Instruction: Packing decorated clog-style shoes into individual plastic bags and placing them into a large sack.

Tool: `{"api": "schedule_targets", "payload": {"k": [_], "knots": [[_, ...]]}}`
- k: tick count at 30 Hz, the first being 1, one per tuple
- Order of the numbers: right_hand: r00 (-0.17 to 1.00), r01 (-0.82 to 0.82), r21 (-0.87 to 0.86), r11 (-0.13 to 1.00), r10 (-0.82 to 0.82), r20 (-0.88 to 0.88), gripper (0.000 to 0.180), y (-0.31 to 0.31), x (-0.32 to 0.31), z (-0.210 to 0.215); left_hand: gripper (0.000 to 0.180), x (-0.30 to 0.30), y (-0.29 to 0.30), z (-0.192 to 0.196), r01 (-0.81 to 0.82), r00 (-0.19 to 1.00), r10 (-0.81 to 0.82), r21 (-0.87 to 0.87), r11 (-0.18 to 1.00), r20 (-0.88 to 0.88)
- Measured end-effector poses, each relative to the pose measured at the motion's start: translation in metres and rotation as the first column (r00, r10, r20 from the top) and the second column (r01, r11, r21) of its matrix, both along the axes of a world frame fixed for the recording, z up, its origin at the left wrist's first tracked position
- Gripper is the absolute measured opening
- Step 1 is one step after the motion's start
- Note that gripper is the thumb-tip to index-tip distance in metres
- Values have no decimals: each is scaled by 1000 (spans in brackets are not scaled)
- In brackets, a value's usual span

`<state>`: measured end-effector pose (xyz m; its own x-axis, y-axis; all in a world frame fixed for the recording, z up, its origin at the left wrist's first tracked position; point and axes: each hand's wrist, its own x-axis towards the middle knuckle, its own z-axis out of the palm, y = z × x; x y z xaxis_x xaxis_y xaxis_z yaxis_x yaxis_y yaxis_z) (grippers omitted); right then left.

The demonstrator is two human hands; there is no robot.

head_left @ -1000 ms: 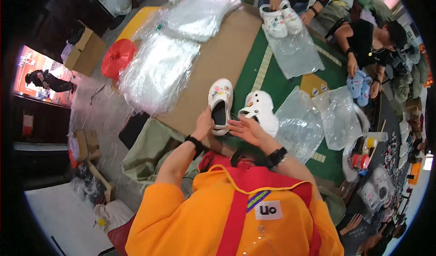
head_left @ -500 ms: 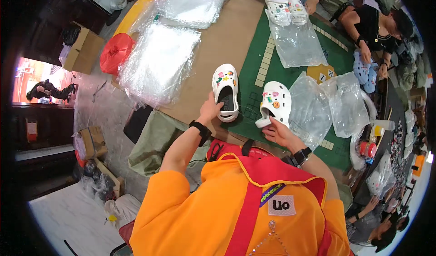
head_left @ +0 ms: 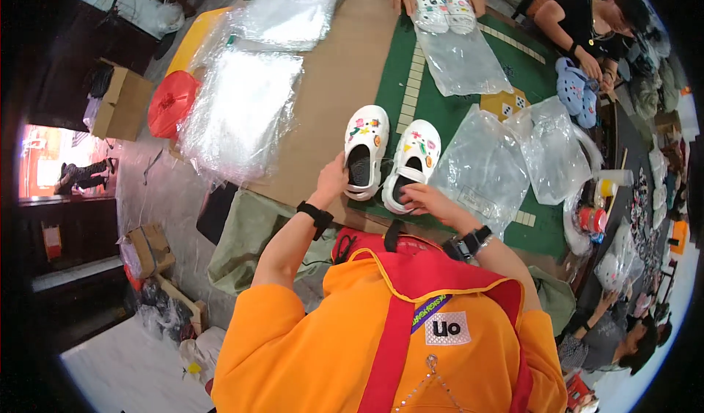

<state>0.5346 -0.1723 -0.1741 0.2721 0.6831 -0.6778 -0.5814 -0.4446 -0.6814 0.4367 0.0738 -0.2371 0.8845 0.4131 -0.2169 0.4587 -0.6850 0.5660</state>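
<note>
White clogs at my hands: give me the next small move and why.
Probably nudge the right white clog slightly forward with your right hand, while your left hand steadies the left white clog: they stand side by side, toes pointing away, but the right one sits a little nearer you.

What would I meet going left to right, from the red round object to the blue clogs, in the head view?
Red round object, stack of clear plastic bags, left hand, left white clog, right white clog, flat clear bag, blue clogs.
</note>
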Motion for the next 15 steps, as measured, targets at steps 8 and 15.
{"api": "schedule_targets", "payload": {"k": [8,15], "knots": [[266,140,-749,648,704,659,66,-188,-15,-31,87,13,-71,21,17,984,-29,71,997,175],[432,245,-754,609,628,648,67,-241,-30,-71,58,42,-97,7,125,971,-191,383,915,141]]}}
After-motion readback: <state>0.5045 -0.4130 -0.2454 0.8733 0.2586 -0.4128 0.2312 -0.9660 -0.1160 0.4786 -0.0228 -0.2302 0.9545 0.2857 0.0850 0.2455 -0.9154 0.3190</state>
